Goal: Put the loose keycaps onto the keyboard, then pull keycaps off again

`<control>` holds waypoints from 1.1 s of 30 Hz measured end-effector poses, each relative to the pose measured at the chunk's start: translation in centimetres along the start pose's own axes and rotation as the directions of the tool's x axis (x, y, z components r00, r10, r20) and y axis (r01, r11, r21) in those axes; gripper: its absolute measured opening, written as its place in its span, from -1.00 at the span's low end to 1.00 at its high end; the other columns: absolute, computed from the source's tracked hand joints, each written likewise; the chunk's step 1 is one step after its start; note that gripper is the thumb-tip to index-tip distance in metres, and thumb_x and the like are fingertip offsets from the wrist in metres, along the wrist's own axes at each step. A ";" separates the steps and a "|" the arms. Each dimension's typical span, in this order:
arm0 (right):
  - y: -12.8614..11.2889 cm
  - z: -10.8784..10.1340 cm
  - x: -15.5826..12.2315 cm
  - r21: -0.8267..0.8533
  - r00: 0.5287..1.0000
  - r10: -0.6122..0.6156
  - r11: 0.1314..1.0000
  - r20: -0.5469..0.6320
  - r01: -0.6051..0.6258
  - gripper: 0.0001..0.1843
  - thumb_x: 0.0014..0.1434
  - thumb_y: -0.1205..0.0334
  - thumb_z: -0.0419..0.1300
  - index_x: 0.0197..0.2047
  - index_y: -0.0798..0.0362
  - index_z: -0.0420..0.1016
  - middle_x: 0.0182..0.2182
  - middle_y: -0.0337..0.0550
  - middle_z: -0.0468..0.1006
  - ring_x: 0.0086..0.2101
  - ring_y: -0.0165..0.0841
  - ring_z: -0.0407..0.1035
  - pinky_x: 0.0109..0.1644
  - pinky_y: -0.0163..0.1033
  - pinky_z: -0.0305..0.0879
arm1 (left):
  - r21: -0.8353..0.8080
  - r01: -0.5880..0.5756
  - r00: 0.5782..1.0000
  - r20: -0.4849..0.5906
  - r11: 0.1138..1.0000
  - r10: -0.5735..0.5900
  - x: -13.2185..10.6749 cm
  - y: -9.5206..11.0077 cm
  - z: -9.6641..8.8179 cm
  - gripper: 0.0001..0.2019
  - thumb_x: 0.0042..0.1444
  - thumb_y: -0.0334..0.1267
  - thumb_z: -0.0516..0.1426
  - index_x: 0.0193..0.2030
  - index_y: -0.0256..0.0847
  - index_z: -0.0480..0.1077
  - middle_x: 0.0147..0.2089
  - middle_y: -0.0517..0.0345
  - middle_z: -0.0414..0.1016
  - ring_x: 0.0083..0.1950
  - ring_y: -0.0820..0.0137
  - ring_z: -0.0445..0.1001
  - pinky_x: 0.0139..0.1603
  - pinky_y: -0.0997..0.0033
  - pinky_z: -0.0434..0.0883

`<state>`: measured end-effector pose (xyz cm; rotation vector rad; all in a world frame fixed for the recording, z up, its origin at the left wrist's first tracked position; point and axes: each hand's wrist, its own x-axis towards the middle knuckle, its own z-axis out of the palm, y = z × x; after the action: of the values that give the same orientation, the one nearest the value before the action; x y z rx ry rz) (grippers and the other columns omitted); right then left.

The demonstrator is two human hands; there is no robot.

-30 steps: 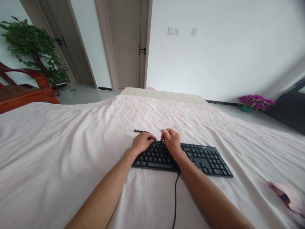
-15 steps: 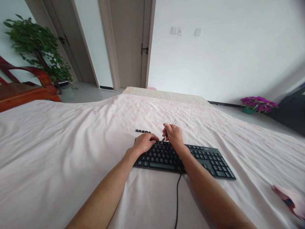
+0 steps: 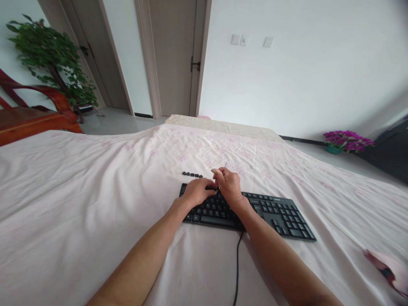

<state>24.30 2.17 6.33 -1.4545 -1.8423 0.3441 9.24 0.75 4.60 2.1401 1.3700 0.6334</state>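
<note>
Keyboard under both hands, thin tool held close over the keys

Keyboard point(image 3: 269, 214) at the lower centre of the frame, lying flat on the pink-patterned cloth point(image 3: 105, 204), its long side running across and tipping slightly down toward the right! Flat is probably the sensible way to have it, since every row faces up and within easy reach of both hands.

And look at the right hand point(image 3: 230, 183), just above the middle of the frame's lower half: its grip is closed around a thin tool point(image 3: 226, 165), with one slim end poking up past the fingers. The other end is lost between the hands, down by the upper rows of keys. Held upright and pinched like a pen, it's likely being gripped that way for fine control in a tight spot.

Over on the other side, the left hand point(image 3: 198, 191) rests across the keyboard's left part, thumb and fingertips right next to the right hand's fingers. Steadying the board, by the look of it! Whether that left grip pinches anything small, I cannot tell; the fingers and the dark keys run together there.

Just beyond the keyboard's far edge, left of centre, sits a neat row of small black pieces point(image 3: 192, 174), keycaps by their look. Lined up like that, they're presumably easy to tell apart and out of the way. And the cable point(image 3: 237, 265) trails from the near edge toward the bottom of the frame, clear of the keys
</note>
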 end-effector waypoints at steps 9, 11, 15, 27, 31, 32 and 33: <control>0.1 0.7 -0.7 -0.055 0.995 -0.054 0.997 -0.080 0.050 -0.46 0.29 -0.13 -0.10 -0.43 0.03 0.51 -0.59 -0.19 0.53 -0.50 -0.38 0.44 -0.35 -0.37 0.21 | 0.191 0.053 0.991 -0.127 0.980 -0.028 0.1 1.4 1.3 -0.77 0.13 -0.06 0.12 -0.19 -0.05 0.53 -0.16 0.13 0.58 -0.14 0.25 0.52 -0.15 0.37 0.35; 0.2 0.7 -0.7 -0.026 0.992 -0.055 0.998 -0.113 0.053 -0.45 0.29 -0.13 -0.09 -0.49 0.04 0.47 -0.62 -0.19 0.51 -0.53 -0.39 0.42 -0.37 -0.38 0.21 | 0.220 0.036 0.991 -0.136 0.975 -0.006 0.1 1.5 1.2 -0.77 0.13 -0.05 0.12 -0.18 -0.06 0.52 -0.17 0.12 0.58 -0.15 0.24 0.52 -0.17 0.36 0.34; 0.3 0.9 -1.1 0.019 0.985 -0.078 0.996 -0.157 0.082 -0.46 0.28 -0.11 -0.06 -0.56 0.04 0.41 -0.67 -0.20 0.46 -0.58 -0.41 0.37 -0.42 -0.38 0.20 | 0.255 -0.031 0.987 -0.144 0.966 0.069 0.1 1.7 1.2 -0.78 0.16 -0.09 0.09 -0.18 -0.07 0.51 -0.19 0.12 0.58 -0.15 0.24 0.52 -0.17 0.36 0.32; 0.1 0.7 -1.6 0.205 0.968 -0.055 0.973 -0.244 0.107 -0.48 0.27 -0.07 -0.03 -0.60 0.04 0.37 -0.71 -0.24 0.39 -0.63 -0.45 0.30 -0.45 -0.36 0.21 | 0.144 -0.065 0.978 -0.186 0.987 0.092 -0.4 1.4 1.1 -0.80 0.19 -0.10 0.08 -0.25 -0.08 0.49 -0.20 0.20 0.57 -0.21 0.37 0.51 -0.24 0.44 0.33; 0.2 0.2 -1.3 0.370 0.970 0.095 0.929 -0.223 -0.006 -0.43 0.28 -0.14 -0.07 -0.58 0.06 0.38 -0.74 -0.28 0.33 -0.66 -0.46 0.26 -0.48 -0.36 0.20 | 0.021 -0.091 0.983 -0.157 0.996 0.093 0.0 1.0 1.0 -0.84 0.11 -0.16 0.17 -0.19 -0.07 0.52 -0.14 0.22 0.58 -0.09 0.35 0.50 -0.06 0.43 0.35; 0.3 0.1 -1.2 0.405 0.965 0.123 0.914 -0.230 -0.020 -0.42 0.28 -0.15 -0.09 -0.58 0.06 0.38 -0.74 -0.28 0.33 -0.65 -0.46 0.25 -0.47 -0.36 0.20 | -0.025 -0.088 0.985 -0.149 0.996 0.083 0.1 0.9 0.9 -0.83 0.10 -0.18 0.17 -0.17 -0.07 0.52 -0.13 0.23 0.58 -0.07 0.36 0.50 -0.02 0.43 0.35; 0.3 0.0 -1.1 0.433 0.960 0.142 0.901 -0.240 -0.025 -0.40 0.29 -0.16 -0.11 -0.58 0.06 0.38 -0.74 -0.28 0.32 -0.65 -0.46 0.25 -0.47 -0.35 0.20 | -0.074 -0.080 0.989 -0.134 0.994 0.069 0.2 0.7 0.9 -0.82 0.10 -0.21 0.17 -0.15 -0.07 0.52 -0.13 0.23 0.59 -0.07 0.37 0.51 -0.01 0.43 0.36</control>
<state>24.62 1.30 5.75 -1.2071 -1.3829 0.5313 10.36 0.56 4.42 2.1271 1.3138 0.8575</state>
